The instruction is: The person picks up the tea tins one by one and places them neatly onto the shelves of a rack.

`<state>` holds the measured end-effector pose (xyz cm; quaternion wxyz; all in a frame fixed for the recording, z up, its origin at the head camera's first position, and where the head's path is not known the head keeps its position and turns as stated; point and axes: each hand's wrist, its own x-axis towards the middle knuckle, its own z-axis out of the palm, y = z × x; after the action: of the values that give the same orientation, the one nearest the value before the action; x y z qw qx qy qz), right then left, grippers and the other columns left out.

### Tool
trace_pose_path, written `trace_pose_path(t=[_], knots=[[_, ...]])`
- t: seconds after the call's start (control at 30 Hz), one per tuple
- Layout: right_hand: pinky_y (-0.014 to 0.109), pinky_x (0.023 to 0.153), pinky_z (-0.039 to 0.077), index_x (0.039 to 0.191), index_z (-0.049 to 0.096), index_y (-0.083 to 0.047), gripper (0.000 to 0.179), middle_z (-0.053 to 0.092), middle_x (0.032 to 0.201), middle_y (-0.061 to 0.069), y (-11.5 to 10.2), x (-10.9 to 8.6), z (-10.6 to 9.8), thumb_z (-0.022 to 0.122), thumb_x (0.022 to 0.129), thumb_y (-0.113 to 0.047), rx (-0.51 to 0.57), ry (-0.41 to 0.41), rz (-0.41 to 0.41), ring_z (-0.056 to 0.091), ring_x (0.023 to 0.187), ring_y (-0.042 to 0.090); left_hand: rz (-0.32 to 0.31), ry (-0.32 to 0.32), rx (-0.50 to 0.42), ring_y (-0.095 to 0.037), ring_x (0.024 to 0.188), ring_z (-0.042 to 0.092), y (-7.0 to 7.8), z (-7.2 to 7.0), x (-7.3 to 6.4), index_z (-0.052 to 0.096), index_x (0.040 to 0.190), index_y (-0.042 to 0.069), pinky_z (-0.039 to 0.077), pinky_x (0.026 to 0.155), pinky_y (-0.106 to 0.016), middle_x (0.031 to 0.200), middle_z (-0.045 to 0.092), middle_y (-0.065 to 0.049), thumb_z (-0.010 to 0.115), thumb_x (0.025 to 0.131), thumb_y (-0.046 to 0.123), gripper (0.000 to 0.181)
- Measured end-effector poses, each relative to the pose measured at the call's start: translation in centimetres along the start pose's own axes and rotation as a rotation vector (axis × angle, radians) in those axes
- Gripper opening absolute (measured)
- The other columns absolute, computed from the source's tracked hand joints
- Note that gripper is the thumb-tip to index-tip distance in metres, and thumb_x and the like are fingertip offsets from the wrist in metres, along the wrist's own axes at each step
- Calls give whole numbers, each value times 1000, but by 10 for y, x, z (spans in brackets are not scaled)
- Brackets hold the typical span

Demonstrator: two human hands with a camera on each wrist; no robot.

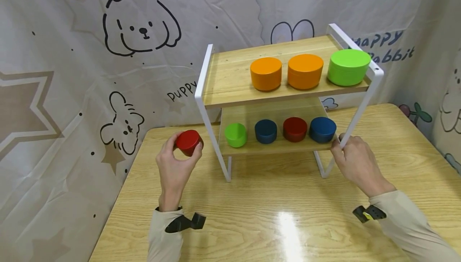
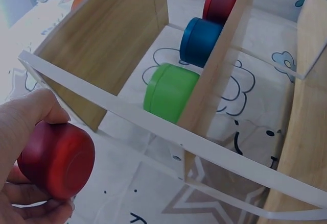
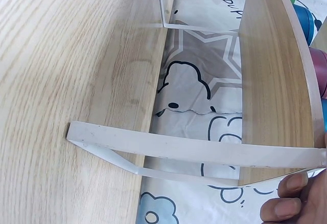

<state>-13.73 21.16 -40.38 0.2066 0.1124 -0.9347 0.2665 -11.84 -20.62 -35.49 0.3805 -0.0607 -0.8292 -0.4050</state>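
Note:
My left hand [image 1: 177, 166] pinches a small red round tin [image 1: 189, 142] between thumb and fingers, just left of a two-tier wooden shelf rack [image 1: 230, 74]. In the left wrist view the same red tin [image 2: 61, 158] is tilted, its flat end facing the camera. With curled fingers my right hand [image 1: 357, 162] grips the white frame [image 1: 346, 136] at the right end of the lower shelf. Along that shelf stand a green tin [image 1: 235, 135], a blue tin [image 1: 265, 131], another red tin [image 1: 295, 129] and a second blue tin [image 1: 322, 129].
The upper shelf carries two orange tins [image 1: 266, 74] [image 1: 305, 71] and a larger green tin [image 1: 348, 67]. White metal legs [image 1: 225, 166] stand on the light wood table [image 1: 252, 222]. Behind hangs a pale cloth [image 1: 223, 26] printed with cartoon animals and stars.

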Motion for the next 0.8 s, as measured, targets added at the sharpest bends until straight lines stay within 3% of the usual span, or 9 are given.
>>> trace_pose_path(t=[0.8], knots=[[33, 52, 28, 63, 46, -12, 37, 39, 57, 1, 0, 0, 0, 40, 99, -18, 3, -5, 4, 40, 59, 23, 98, 6, -14, -30, 88, 64, 29, -5, 0, 64, 112, -6, 51, 76, -44, 98, 68, -19, 77, 74, 18, 47]])
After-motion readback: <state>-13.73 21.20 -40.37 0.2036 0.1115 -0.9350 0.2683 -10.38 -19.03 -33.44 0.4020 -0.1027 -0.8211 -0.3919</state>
